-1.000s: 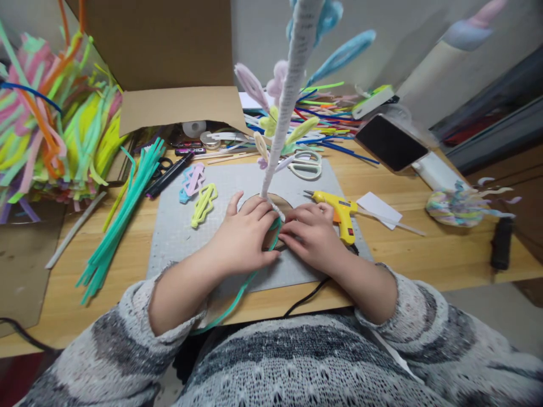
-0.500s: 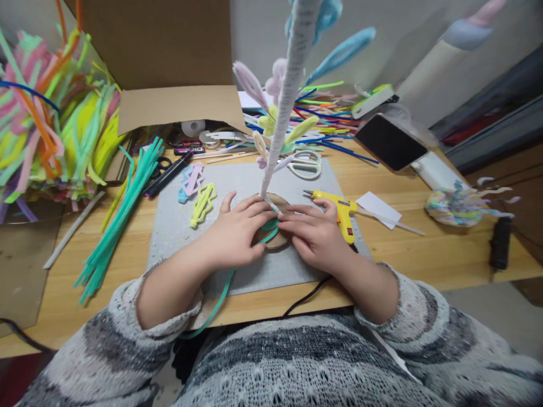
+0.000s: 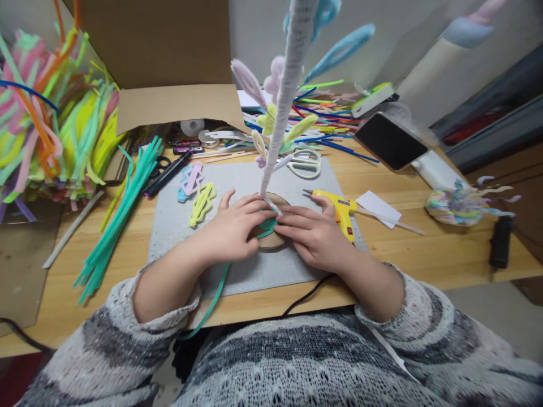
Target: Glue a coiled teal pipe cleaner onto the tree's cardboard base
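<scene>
A round cardboard disc (image 3: 274,244) lies on the grey cutting mat (image 3: 250,282) in front of me. On it, a green pipe cleaner (image 3: 267,227) is curved in a loop around the foot of a tall white-wrapped stem (image 3: 280,113). My left hand (image 3: 233,229) reaches over the disc from the left, palm down, fingers stretched out and touching the loop. From the right, my right hand (image 3: 316,232) lays outstretched fingertips on the loop's other side. The pipe cleaner's tail passes beneath my left hand and over the table edge. My palms and some fingertip contacts are hidden.
A yellow glue gun (image 3: 339,209) lies beside my right hand, with scissors (image 3: 306,164) behind it. Green pipe cleaners (image 3: 123,215), zigzag pieces (image 3: 202,204) and a black marker (image 3: 169,172) lie left. A phone (image 3: 391,141) is at the back right.
The green loop on the disc has shifted slightly, and its tail has moved a little left. My left hand has moved slightly. Both hands remain at the stem's foot.
</scene>
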The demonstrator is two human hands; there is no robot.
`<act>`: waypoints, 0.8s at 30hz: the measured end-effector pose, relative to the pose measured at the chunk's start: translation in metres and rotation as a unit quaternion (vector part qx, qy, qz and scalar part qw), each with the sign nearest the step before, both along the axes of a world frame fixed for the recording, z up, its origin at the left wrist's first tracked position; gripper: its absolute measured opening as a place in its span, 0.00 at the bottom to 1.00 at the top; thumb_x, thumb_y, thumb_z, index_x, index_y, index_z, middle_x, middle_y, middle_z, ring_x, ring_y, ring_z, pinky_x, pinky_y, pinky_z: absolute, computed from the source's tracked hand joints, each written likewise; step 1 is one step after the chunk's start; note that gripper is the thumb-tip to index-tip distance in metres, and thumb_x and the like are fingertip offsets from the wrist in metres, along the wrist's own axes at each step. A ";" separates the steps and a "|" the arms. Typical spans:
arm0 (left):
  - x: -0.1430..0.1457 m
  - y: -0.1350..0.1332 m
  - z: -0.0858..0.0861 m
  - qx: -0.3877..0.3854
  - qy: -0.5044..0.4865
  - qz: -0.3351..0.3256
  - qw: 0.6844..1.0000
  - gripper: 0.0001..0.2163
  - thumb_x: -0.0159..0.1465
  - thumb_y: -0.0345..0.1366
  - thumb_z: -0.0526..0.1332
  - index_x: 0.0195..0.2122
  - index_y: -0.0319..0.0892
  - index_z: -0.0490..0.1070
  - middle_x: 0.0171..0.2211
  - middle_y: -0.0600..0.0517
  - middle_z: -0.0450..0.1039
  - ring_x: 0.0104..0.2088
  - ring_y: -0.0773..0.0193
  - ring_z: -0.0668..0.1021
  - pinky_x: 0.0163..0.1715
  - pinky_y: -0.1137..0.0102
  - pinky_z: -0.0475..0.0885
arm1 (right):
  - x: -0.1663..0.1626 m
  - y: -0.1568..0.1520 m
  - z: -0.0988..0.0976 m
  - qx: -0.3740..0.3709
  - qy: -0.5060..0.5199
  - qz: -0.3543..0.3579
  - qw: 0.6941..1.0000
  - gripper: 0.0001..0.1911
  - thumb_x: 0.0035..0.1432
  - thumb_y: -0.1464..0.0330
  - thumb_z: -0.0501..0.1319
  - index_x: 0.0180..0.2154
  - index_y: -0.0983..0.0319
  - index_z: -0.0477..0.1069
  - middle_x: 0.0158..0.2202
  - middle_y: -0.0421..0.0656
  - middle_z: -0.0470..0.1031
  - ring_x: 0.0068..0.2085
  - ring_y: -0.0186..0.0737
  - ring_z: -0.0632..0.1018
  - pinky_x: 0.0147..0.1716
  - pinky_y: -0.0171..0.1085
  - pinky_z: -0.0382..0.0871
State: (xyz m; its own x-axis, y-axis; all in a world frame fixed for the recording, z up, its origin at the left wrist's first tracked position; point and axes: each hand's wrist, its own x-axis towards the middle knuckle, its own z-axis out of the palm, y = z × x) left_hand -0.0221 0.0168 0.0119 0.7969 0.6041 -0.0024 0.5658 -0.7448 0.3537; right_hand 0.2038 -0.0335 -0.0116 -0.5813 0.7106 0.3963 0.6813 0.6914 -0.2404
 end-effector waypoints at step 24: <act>0.002 0.000 -0.001 0.028 -0.017 0.008 0.999 0.22 0.57 0.28 0.53 0.52 0.47 0.70 0.58 0.50 0.68 0.62 0.55 0.64 0.63 0.46 0.36 | -0.006 -0.007 -0.004 0.025 0.000 -0.001 1.000 0.20 0.58 0.77 0.55 0.49 0.56 0.72 0.47 0.40 0.79 0.57 0.44 0.72 0.62 0.61 0.35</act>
